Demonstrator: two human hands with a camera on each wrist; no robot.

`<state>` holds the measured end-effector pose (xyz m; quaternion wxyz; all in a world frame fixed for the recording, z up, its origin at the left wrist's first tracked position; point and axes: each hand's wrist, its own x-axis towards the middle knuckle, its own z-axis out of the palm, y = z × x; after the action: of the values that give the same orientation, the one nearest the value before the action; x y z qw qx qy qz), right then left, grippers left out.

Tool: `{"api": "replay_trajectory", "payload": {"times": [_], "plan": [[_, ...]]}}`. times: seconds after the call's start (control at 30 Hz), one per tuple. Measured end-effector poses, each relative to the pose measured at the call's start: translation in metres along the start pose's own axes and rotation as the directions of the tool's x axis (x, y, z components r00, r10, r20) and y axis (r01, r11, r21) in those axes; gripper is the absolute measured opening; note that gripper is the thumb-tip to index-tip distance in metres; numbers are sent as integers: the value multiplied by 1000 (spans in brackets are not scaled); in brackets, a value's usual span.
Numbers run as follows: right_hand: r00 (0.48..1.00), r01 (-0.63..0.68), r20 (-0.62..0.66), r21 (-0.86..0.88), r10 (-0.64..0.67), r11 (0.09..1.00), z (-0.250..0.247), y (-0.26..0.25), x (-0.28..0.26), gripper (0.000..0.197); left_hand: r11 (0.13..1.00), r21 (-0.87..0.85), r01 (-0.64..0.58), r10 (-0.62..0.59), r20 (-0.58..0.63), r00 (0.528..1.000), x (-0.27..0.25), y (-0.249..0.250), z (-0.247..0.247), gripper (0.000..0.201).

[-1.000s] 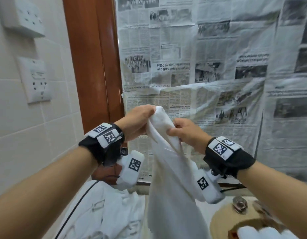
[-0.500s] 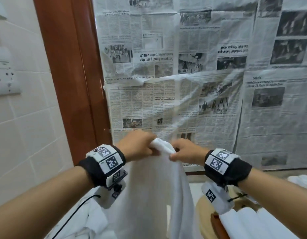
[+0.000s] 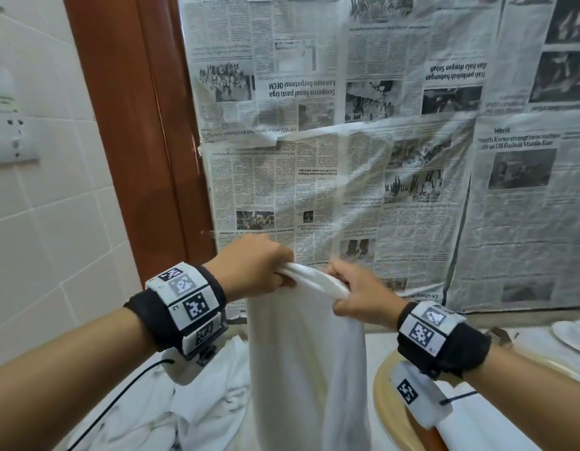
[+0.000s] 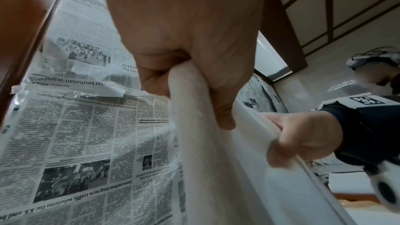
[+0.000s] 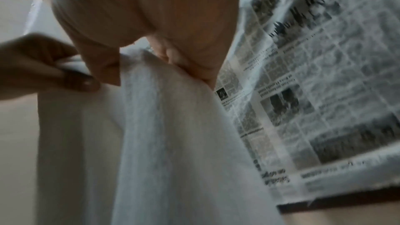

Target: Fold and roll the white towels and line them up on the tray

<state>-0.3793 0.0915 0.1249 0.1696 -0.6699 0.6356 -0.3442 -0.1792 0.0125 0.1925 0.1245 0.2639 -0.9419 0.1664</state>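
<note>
While hands (image 3: 254,271) pinch towel (image 3: 306,359), newspaper (image 3: 301,89) (inverted) reads "OECM".

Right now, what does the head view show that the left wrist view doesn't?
Only the head view shows the tray at lower right with rolled towels on it, the loose towel pile at lower left, and the wall sockets. Only the left wrist view shows the ceiling and the underside of the left hand gripping the cloth. Both show the held towel hanging from both hands, the right hand, and the newspaper behind.
</note>
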Motion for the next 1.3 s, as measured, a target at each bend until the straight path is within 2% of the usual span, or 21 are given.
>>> {"api": "replay_trajectory", "payload": {"times": [0.03, 0.1, 0.17, 0.23, 0.3, 0.37, 0.43, 0.53, 0.6, 0.63, 0.7, 0.73, 0.8, 0.87, 0.93, 1.0, 1.07, 1.13, 1.2, 1.27, 1.3], "plan": [[999, 12, -40, -130, -17, 991, 3, 3, 0, 27, 1000, 7, 2, -2, 2, 1000, -2, 0, 2, 20], [995, 4, -99, -221, -27, 975, 9, 10, -1, 28, 1000, -7, 7, -7, -19, 1000, -6, 0, 2, 24], [989, -55, -148, -231, 21, 971, 17, 24, -2, 23, 999, -34, 19, -21, -51, 998, -10, 0, 0, 22], [970, -176, -204, -219, 131, 960, 22, 39, -2, 12, 997, -58, 49, -54, -89, 995, -14, -3, -4, 18], [934, -309, -250, -198, 257, 930, 24, 56, -2, 16, 994, -76, 84, -93, -121, 988, -18, -8, -6, 12], [896, -414, -256, -192, 362, 890, 27, 73, -4, 20, 989, -98, 111, -121, -97, 988, -21, -15, -4, 6], [873, -456, -263, -143, 411, 878, 30, 84, -8, 21, 988, -98, 123, -125, -16, 992, -26, -18, 3, 4], [864, -434, -327, -93, 384, 896, 33, 88, -17, 18, 994, -82, 68, -55, 149, 987, -34, -25, 20, 15], [879, -386, -337, -89, 337, 918, 31, 80, -25, 22, 998, -35, 56, -44, 293, 955, -41, -35, 33, 28], [909, -336, -307, -137, 282, 932, 28, 77, -28, 32, 997, 1, 75, -71, 345, 936, -44, -43, 41, 30], [970, -222, -181, -396, 161, 891, 27, 71, -31, 40, 989, 78, 130, -150, 388, 909, -52, -59, 57, 27], [986, -163, -121, -518, 117, 840, 28, 67, -31, 34, 980, 119, 161, -195, 387, 901, -55, -67, 65, 25], [994, -108, -89, -615, 67, 781, 27, 57, -29, 15, 951, 188, 246, -298, 345, 890, -59, -80, 74, 28], [984, -143, -173, -597, 47, 790, 20, 48, -23, 8, 924, 187, 333, -372, 243, 896, -62, -93, 76, 29], [940, -232, -333, -478, 70, 847, 9, 42, -18, 13, 894, 74, 442, -448, 122, 886, -68, -101, 79, 24], [876, -284, -474, -347, 94, 894, 5, 42, -18, 11, 846, -62, 530, -528, 44, 848, -78, -101, 89, 23], [883, -321, -439, -301, 168, 898, 15, 47, -24, 11, 817, -29, 576, -574, 51, 817, -90, -92, 108, 27], [916, -365, -283, -292, 285, 884, 35, 60, -32, 18, 801, 106, 588, -598, 181, 781, -105, -83, 131, 36], [908, -418, -166, -299, 385, 858, 51, 75, -39, 20, 764, 156, 626, -639, 321, 699, -117, -83, 151, 40], [888, -456, -128, -354, 441, 816, 61, 86, -43, 22, 733, 55, 678, -635, 414, 652, -124, -81, 160, 41], [878, -469, -106, -396, 468, 790, 66, 87, -46, 26, 678, -42, 734, -633, 475, 611, -126, -77, 160, 43]]}}
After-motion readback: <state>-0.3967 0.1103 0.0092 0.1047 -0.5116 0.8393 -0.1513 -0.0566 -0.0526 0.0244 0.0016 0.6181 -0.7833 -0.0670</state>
